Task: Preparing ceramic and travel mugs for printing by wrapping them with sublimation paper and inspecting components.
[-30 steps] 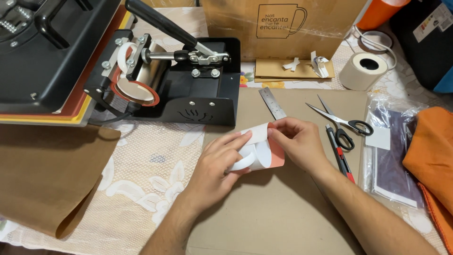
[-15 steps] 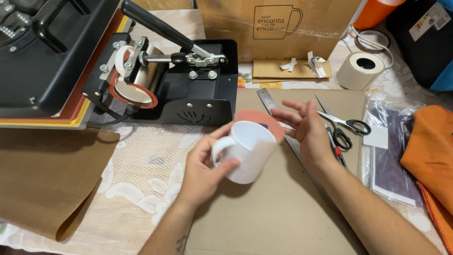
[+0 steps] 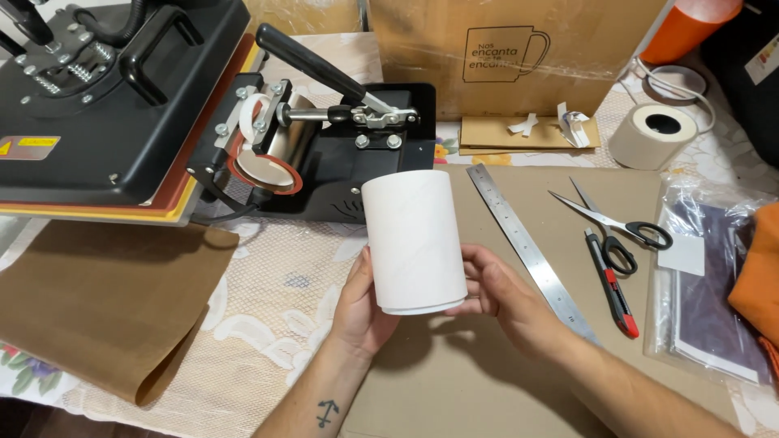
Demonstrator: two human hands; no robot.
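Head view, looking down: the left hand (image 3: 363,304) and the right hand (image 3: 507,300) together hold a white mug (image 3: 414,241) upright between them, above a sheet of brown cardboard (image 3: 454,381) that covers the near part of the table. The left hand's palm and thumb press the mug's lower left side; the right hand cups its lower right side, fingers curled behind it (the handle does not show from here).

Just right of the right hand a steel ruler (image 3: 523,239) lies slantwise on the cardboard. Further right come a red and black utility knife (image 3: 610,282) and a pair of black-handled scissors (image 3: 617,223), the two close together. Beyond them a clear plastic bag (image 3: 706,292) holds dark sheets, with orange cloth (image 3: 759,280) at the frame's edge.

Behind the mug stands a black mug press (image 3: 341,150) with a long lever handle, its round heating sleeve open toward the left. Next to it, at the upper left, is a large flat heat press (image 3: 105,105). A brown sheet (image 3: 114,304) lies in front of that, on a white lace tablecloth (image 3: 276,300).

At the far side stand a brown cardboard box (image 3: 519,49) and a roll of pale tape (image 3: 653,134).
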